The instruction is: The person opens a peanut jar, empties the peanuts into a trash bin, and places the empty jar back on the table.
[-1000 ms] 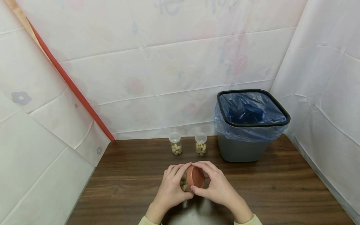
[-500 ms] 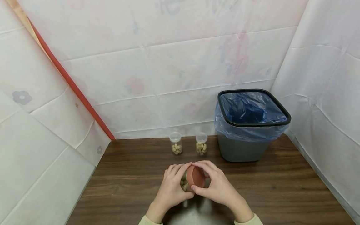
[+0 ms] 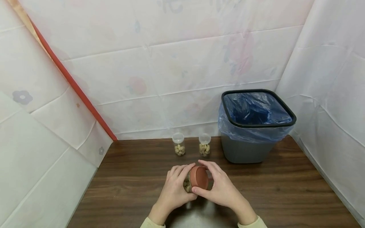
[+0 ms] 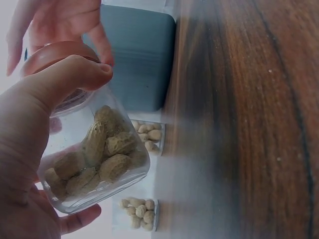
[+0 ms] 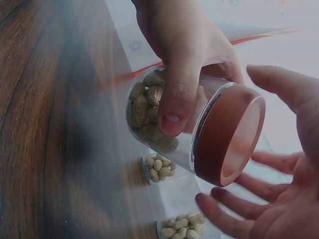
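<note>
My left hand (image 3: 174,187) grips a clear jar (image 4: 130,167) of unshelled peanuts, held tilted over the table with its lid facing right. The thumb lies along the jar's wall in the right wrist view. A reddish-brown lid (image 5: 227,137) caps the jar. Around that lid my right hand (image 3: 220,187) is spread, thumb low at the near side and fingers at the far side. In the right wrist view its thumb and fingertips stand a little off the lid. Most of the jar's body is hidden behind my left hand in the head view.
Two smaller clear jars (image 3: 178,145) with peanuts stand near the back edge of the dark wooden table (image 3: 128,177). A grey bin (image 3: 245,150) with a blue liner bag (image 3: 256,134) stands at the back right. White patterned sheeting (image 3: 159,72) rises behind and at both sides.
My right hand's fingers have loosened and spread away from the lid, which they touched before. The left hand and jar have hardly moved.
</note>
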A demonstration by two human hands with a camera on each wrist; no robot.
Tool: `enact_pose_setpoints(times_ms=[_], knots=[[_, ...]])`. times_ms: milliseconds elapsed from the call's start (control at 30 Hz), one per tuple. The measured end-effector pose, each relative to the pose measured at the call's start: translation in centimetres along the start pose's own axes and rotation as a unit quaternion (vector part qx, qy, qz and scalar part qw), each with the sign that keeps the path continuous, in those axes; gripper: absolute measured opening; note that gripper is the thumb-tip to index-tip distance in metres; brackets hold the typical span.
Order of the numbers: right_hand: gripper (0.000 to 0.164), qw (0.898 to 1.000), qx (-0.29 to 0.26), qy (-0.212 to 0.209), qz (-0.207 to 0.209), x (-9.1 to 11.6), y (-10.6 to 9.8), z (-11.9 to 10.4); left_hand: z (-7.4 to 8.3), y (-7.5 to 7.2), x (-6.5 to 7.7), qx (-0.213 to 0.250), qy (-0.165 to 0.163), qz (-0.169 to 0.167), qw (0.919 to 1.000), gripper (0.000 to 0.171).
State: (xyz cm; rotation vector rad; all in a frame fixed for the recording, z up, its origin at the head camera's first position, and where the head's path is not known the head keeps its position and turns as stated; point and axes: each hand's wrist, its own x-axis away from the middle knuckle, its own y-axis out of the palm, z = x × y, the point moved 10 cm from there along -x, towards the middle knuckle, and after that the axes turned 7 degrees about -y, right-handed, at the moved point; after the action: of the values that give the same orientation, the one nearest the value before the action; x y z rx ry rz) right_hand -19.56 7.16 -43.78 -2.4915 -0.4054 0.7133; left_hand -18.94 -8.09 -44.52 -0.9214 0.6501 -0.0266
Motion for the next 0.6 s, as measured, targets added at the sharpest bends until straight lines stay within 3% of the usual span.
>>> enact_pose_setpoints(times_ms=[133,233,600], knots=[[0.094,0.998,0.006,0.068,-0.005,0.4,0.3,1.2,0.1,0.0,0.1,-0.001,0.005,0.004,1.0000,0.101],[0.094,0.995,0.016,0.095,0.001,0.5,0.3,1.7,0.2,0.0,0.1,-0.003,0.008,0.005,0.9999,0.101],[0.089,0.993,0.050,0.104,0.011,0.4,0.3,1.9,0.5,0.4,0.1,-0.012,0.020,0.003,0.9997,0.102]])
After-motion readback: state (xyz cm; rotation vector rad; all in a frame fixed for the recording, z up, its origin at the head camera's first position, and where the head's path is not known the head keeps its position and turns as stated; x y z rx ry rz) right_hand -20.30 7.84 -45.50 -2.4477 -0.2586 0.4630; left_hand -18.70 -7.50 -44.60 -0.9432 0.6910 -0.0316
